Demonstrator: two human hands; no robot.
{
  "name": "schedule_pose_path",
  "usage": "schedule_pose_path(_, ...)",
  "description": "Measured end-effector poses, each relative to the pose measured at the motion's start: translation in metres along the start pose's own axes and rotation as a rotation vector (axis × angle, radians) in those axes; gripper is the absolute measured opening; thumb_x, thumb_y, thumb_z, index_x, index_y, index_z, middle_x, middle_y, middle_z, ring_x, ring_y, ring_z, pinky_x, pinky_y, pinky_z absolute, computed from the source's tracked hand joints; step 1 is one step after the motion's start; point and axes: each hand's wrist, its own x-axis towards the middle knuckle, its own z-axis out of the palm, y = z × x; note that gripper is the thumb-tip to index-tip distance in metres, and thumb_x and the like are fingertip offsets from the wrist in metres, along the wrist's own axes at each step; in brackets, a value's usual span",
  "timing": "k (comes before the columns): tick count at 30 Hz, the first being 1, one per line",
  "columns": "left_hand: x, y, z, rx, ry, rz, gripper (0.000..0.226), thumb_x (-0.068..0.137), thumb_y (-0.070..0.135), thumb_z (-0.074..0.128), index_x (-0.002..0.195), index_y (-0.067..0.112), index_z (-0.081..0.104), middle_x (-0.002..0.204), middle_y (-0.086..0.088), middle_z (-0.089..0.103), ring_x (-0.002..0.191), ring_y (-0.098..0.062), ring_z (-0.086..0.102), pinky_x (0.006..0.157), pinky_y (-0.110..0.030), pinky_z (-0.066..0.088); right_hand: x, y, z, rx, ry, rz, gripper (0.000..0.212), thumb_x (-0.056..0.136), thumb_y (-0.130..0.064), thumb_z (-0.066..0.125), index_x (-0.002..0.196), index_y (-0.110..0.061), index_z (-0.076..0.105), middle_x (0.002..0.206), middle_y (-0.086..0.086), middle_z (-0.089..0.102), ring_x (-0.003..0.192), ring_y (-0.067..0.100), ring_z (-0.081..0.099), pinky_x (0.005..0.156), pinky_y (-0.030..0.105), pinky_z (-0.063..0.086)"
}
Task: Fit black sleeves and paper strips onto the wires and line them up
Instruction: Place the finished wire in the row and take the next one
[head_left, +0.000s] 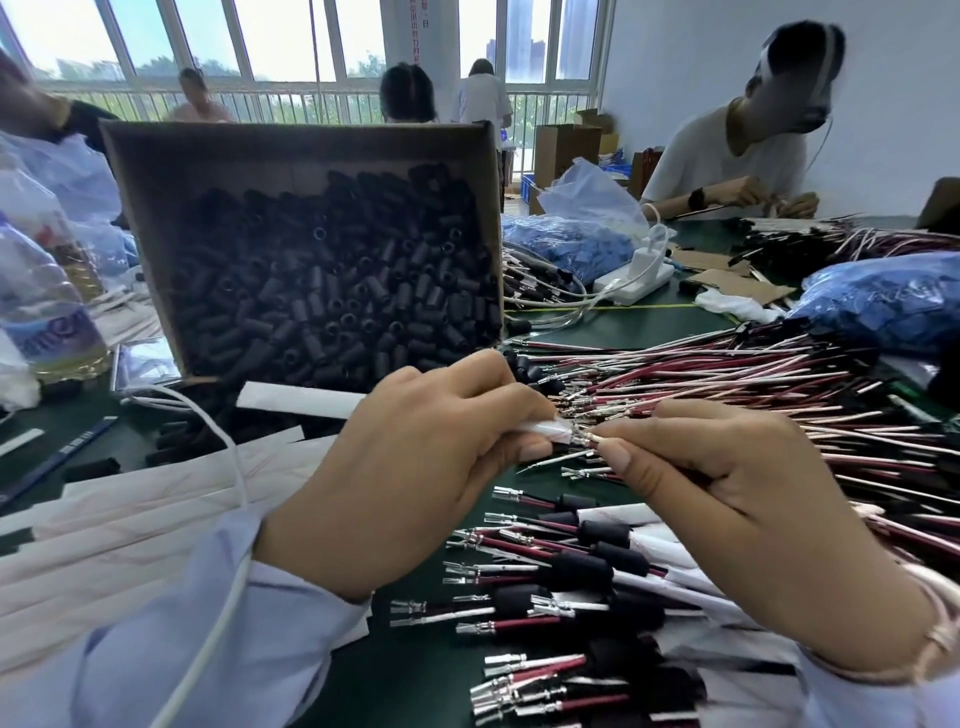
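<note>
My left hand pinches a white paper strip, rolled at its tip, and what looks like a black sleeve beneath it. My right hand pinches a wire by its metal terminals, and the terminals meet the paper's end. A tilted cardboard box behind the hands is full of black sleeves. Loose red and white wires lie in a heap to the right. Wires fitted with sleeves and paper lie in a row below my hands.
Long paper strips lie stacked at the left, crossed by a white cable. A plastic bottle stands at far left. Bags of blue parts and a white power strip sit further back. A person works at the far right.
</note>
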Motion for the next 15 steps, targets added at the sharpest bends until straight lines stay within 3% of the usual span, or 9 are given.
schedule_pose_path(9, 0.0004, -0.0029, 0.0031, -0.17, 0.01, -0.063, 0.036, 0.094, 0.049, 0.035, 0.104, 0.026, 0.061, 0.092, 0.014, 0.051, 0.075, -0.013, 0.055, 0.064, -0.037, 0.045, 0.0003, -0.0033, -0.0027, 0.072, 0.023, 0.024, 0.03, 0.089, -0.045, 0.05, 0.091, -0.021, 0.069, 0.06, 0.0, 0.057, 0.059, 0.016, 0.055, 0.052, 0.034, 0.042)
schedule_pose_path(15, 0.0001, -0.0014, 0.0046, -0.134, 0.058, -0.062, 0.035, 0.095, 0.049, 0.036, 0.105, 0.025, 0.06, 0.092, 0.014, 0.049, 0.069, -0.016, 0.054, 0.06, -0.035, 0.043, -0.0027, -0.0006, -0.0028, 0.106, -0.001, 0.035, 0.056, 0.087, -0.05, 0.049, 0.081, 0.003, 0.064, 0.057, 0.011, 0.054, 0.055, 0.022, 0.049, 0.054, 0.04, 0.039)
